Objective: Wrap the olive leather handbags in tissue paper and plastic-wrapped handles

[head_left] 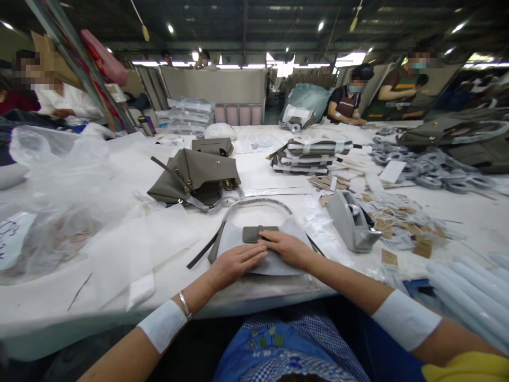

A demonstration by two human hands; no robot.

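A handbag (222, 241) lies flat before me at the table's near edge, its front covered by a pale translucent sheet (234, 233). Its wrapped handle (258, 201) arches away from me. A small olive-grey flap (250, 234) shows uncovered at the bag's middle. My left hand (238, 262) rests flat on the sheet, fingers stretched out and pointing right. On the flap's lower right part lies my right hand (286, 246), its fingers extended toward the left. Both hands are open, their fingertips close together. What lies under the palms is hidden.
An olive handbag (202, 170) lies beyond, left of centre. Stacked wrapped bags (310, 154) sit further right. A grey tape dispenser (352, 223) stands right of my hands, beside scattered tags (397, 217). Plastic wrapping (67, 196) covers the left side. Co-workers (350, 98) work across the table.
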